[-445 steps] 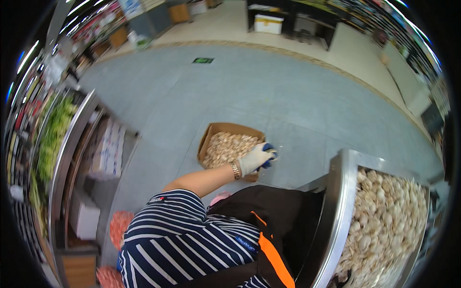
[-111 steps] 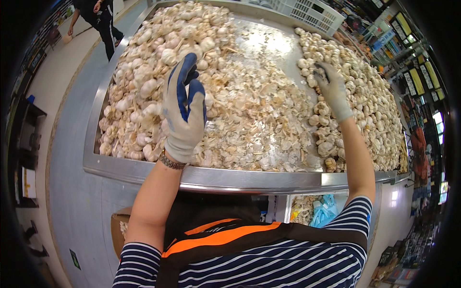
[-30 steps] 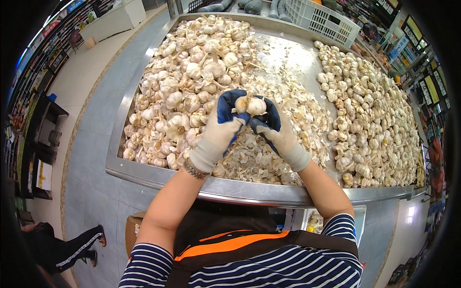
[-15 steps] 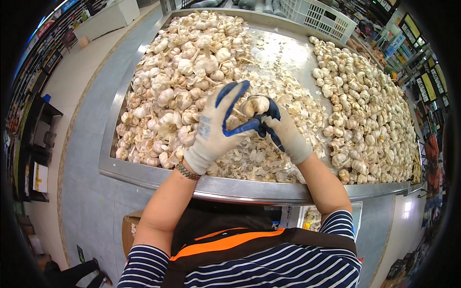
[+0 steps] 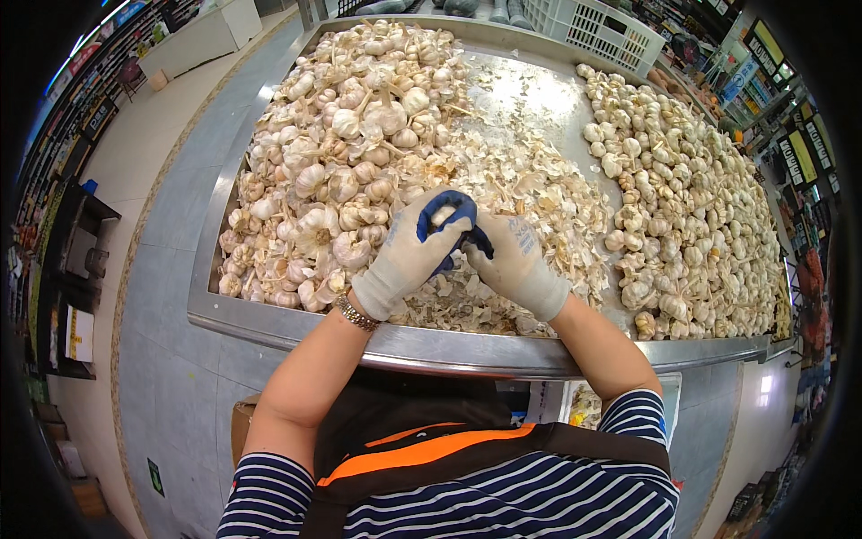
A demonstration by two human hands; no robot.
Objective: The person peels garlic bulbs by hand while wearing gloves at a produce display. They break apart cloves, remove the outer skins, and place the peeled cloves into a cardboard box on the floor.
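Note:
Both my hands wear pale work gloves with blue-coated fingers and meet over the metal display table (image 5: 530, 79). My left hand (image 5: 415, 241) is curled round a garlic bulb (image 5: 443, 216), its thumb and forefinger forming a ring about it. Only a small pale patch of the bulb shows between those fingers. Against it presses my right hand (image 5: 514, 255), its fingers bent and closed at the bulb's right side, fingertips mostly hidden. Loose garlic skins (image 5: 539, 193) lie under and beyond the hands. To the left is a heap of garlic bulbs with papery skins and stems (image 5: 346, 121).
Smoother, trimmed-looking garlic bulbs (image 5: 691, 207) form another heap on the right. A white plastic crate (image 5: 597, 34) stands past the table's far edge. Along my side runs the raised metal rim (image 5: 449, 349). A white container (image 5: 669, 404) sits below it at right.
The bulb has passed from lying in my right hand to being wrapped by my left. My left fingers have closed round it, and my right hand has turned with its back upward.

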